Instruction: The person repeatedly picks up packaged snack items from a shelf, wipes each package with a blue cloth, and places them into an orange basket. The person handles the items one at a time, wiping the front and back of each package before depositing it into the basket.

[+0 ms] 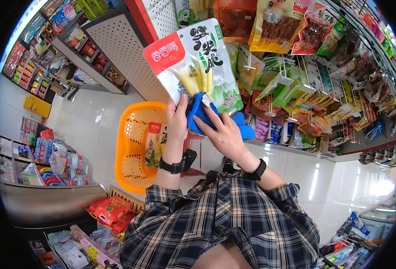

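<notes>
My left hand [177, 116] grips the lower left edge of a plastic snack pouch [203, 72] that shows pale bamboo shoots through its front. A blue cloth [201, 116] lies against the bottom of the pouch, pressed there by my right hand [220, 129]; part of the cloth hangs out to the right. Below and left of the pouch is an orange plastic basket [125, 134] with perforated sides. Inside it lies another bamboo shoot pouch [154, 151], partly covered by my left forearm.
Snack bags hang from metal display hooks [283, 67] at the upper right. A perforated white shelf panel [120, 47] stands behind the basket. Red packages [112, 210] lie at the lower left, near a counter [56, 196]. A red stool [194, 169] is partly visible beneath my arms.
</notes>
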The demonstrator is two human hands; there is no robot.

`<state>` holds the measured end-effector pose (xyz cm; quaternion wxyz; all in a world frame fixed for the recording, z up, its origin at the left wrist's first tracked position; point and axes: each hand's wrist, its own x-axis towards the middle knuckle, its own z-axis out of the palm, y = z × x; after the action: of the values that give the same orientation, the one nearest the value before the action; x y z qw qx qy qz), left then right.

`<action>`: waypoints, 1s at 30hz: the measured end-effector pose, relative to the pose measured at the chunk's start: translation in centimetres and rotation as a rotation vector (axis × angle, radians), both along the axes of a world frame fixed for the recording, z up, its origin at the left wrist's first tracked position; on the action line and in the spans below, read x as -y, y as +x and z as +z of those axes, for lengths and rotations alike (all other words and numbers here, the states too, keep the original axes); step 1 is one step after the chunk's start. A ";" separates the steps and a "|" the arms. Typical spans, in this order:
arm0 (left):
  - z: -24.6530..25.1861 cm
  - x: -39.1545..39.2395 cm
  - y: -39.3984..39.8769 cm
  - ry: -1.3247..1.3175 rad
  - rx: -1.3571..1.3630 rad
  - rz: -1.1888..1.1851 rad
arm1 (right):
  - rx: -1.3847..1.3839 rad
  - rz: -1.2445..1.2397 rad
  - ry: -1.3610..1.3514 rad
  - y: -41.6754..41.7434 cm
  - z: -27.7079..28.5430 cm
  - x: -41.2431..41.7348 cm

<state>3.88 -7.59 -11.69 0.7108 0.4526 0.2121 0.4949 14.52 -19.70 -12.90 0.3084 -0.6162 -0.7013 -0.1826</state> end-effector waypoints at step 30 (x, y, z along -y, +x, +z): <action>-2.7 -0.2 -1.7 0.223 -0.243 0.046 | -1.496 0.112 -0.214 9.2 -2.5 0.7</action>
<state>2.18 -7.41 -14.43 0.6138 0.5800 0.2508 0.4733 23.73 -20.42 -15.38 0.6494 -0.5660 -0.3492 0.3689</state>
